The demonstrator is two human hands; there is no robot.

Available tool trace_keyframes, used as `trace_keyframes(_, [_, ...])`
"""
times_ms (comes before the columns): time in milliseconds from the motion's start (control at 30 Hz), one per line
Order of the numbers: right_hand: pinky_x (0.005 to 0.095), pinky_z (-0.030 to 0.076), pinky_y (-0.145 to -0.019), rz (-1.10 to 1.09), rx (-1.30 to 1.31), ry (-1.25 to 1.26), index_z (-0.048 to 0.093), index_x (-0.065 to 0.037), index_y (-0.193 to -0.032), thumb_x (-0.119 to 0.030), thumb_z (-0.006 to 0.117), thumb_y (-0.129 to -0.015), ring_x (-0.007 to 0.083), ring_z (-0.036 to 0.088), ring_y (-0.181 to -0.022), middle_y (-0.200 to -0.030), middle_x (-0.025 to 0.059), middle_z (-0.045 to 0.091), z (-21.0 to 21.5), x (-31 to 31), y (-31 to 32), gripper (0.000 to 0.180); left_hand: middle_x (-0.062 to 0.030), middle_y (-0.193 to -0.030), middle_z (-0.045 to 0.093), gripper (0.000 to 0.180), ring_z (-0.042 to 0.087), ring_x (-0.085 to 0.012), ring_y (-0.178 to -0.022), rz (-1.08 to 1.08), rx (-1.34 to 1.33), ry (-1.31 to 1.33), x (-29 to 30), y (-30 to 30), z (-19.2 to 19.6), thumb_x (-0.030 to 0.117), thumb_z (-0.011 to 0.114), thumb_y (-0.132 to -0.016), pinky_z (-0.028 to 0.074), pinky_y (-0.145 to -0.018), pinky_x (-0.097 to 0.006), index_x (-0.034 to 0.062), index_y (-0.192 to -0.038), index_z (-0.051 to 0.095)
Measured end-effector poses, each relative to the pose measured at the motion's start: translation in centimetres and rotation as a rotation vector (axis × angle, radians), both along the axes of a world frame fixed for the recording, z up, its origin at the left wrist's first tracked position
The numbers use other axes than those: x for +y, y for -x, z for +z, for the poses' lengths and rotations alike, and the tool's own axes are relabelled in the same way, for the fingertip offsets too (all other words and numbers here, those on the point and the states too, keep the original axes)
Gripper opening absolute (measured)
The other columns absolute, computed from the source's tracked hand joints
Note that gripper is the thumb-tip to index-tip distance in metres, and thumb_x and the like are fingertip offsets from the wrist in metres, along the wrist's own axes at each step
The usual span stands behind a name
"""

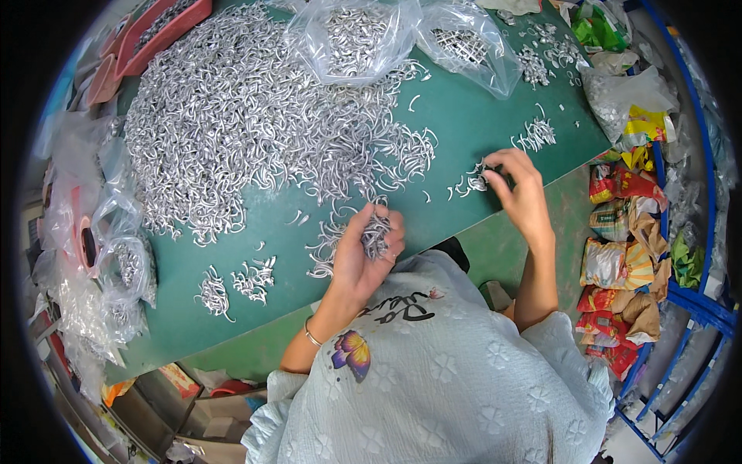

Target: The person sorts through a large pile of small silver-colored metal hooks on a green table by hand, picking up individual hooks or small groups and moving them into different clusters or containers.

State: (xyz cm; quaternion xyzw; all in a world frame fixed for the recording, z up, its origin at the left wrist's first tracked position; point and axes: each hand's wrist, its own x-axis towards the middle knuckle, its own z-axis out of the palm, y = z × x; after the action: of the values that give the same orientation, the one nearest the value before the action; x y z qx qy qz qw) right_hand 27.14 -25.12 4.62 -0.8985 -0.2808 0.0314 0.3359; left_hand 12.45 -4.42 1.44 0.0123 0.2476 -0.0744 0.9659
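My left hand (365, 251) is cupped around a handful of small curved silver metal pieces (376, 236), just above the near edge of the large heap. Loose pieces lie beside its wrist. To the right, my right hand (516, 184) has its thumb and fingers curled together over a small cluster of the same curved pieces (468, 184) near the table's edge. Its fingertips close on pieces at the end of that cluster; how many they hold is hard to see. The large heap of curved metal pieces (232, 108) spreads over the table's left and middle.
The green table (456, 131) carries two small piles (253, 280) near its front and another (537, 134) at right. Clear bags of metal parts (352, 39) stand at the back. Pink trays (166, 27) sit far left. Filled bags (614, 263) line a blue rack at right.
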Motion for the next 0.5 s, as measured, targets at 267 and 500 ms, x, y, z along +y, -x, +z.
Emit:
trace_keyframes(267, [0.0355,0.036,-0.079,0.334,-0.202,0.121,0.056,-0.005,-0.086,-0.007,0.068,-0.070,0.0249,0.048,-0.092,-0.095,0.0063,0.052,-2.0,3.8,2.8,0.020,-0.0082,-0.079,0.053,0.021,0.042,-0.0127,-0.062,-0.187,0.078,-0.177,-0.9,0.9,1.2,0.025,0.047,-0.093,0.036,-0.051,-0.023,0.0061,-0.087,0.054])
trace_keyframes(500, [0.0376,0.035,-0.078,0.220,-0.211,0.155,0.056,-0.005,-0.084,-0.007,0.068,-0.070,0.0258,0.048,-0.091,-0.093,0.0072,0.052,-1.1,1.1,1.6,0.019,-0.0087,-0.079,0.053,0.021,0.042,-0.0128,-0.061,-0.151,0.118,-0.176,-1.0,1.1,0.6,0.024,0.047,-0.093,0.036,-0.051,-0.023,0.0050,-0.087,0.054])
